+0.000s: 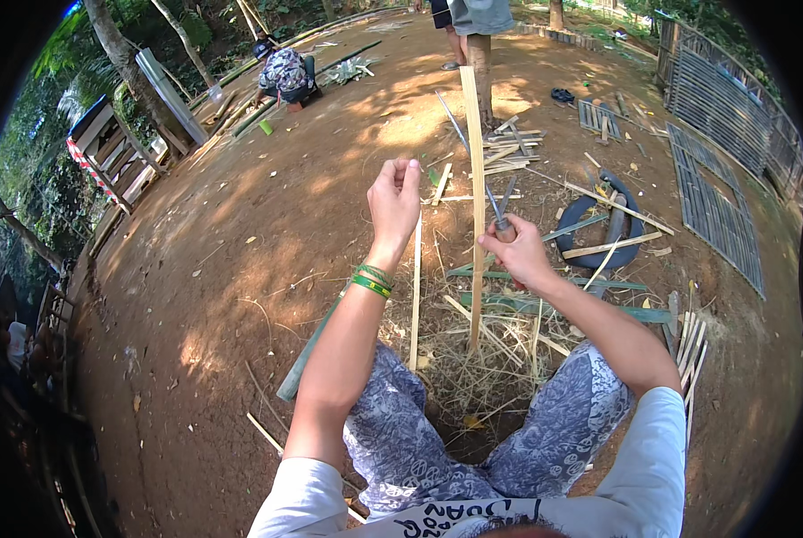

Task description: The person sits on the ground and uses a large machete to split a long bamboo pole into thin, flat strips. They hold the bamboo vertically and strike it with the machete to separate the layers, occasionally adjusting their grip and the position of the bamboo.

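Note:
My right hand (pixel 521 255) is closed round the wooden handle of a knife (pixel 505 231); its blade points up and away. The same hand's thumb and fingertips meet the edge of a long, pale bamboo strip (pixel 471 152). That strip stands nearly upright in front of me, its lower end down among shavings (pixel 460 386) between my knees. My left hand (pixel 394 199) is raised to the left of the strip, apart from it. Its fingers are curled with the thumb pressed against them, and what they hold, if anything, is hidden. Green bands circle the left wrist.
A thin strip (pixel 416 296) lies below my left hand. A dark tyre (pixel 598 229) with strips across it lies at right. Farther off are a pile of split pieces (pixel 513 148), a tree trunk (pixel 479 81), slatted bamboo panels (pixel 715 211), a crouching person (pixel 286 73) and a standing person (pixel 480 16).

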{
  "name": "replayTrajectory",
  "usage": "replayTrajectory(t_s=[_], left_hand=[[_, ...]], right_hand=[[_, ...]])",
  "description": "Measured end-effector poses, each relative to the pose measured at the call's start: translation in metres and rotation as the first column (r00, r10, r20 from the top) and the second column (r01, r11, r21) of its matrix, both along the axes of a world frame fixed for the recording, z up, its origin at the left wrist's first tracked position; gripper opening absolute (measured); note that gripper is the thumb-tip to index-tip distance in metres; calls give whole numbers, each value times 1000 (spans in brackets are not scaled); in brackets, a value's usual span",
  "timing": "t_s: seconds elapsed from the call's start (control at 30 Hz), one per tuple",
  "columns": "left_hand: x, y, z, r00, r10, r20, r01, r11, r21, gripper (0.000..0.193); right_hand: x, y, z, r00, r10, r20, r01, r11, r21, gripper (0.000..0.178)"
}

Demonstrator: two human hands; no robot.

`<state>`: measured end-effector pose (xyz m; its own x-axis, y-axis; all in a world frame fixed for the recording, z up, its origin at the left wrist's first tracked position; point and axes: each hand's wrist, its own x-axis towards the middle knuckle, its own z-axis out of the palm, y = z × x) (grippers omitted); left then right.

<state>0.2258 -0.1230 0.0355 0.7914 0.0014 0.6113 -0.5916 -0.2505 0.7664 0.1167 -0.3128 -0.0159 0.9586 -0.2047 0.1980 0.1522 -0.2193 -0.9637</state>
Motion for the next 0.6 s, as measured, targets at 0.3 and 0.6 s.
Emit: replayTrajectory(t_s=[0.3,0.6], left_hand=[[-13,-23,-11,909,-399,-123,400,916,-15,24],[-24,-32,-15,842,-494,-219,508,861,13,19]], right_hand=[[5,1,-8,1000,16,7,-16,997,70,19],[4,5,-7,1000,7,28,-8,999,34,19]])
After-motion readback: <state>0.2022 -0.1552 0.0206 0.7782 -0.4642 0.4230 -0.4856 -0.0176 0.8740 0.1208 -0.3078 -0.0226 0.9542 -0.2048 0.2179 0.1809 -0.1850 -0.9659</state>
